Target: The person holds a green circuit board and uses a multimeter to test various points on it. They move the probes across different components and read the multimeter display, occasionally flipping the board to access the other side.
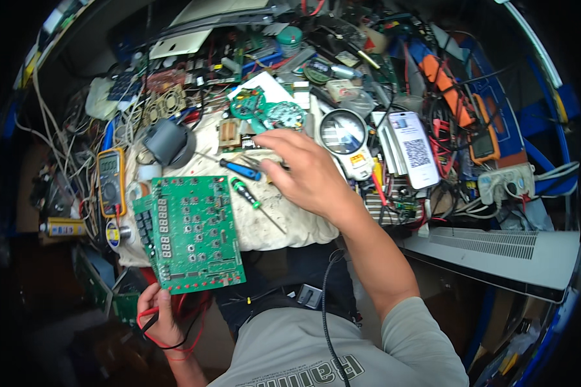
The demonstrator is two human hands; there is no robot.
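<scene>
My left hand [166, 329] is closed on the lower edge of a green circuit board [206, 258], tilted over the bench's near edge. The board carries a row of digit displays, push buttons and small red parts. Red and black test leads [193, 322] loop round the same hand. My right hand [310, 171] reaches over the cloth with thumb and fingers apart, and I see nothing held in it. Close to its fingertips lie a blue-handled screwdriver [241, 169] and a small transformer [230, 133]. A green-and-black screwdriver [245, 193] rests just nearer to me.
On the left stands a yellow multimeter [112, 182] beside a grey cup-shaped part [168, 143]. Right of my hand are a round magnifier [343, 132] and a phone [414, 151]. Piled electronics and cables crowd the back. A power strip [507, 184] sits at right.
</scene>
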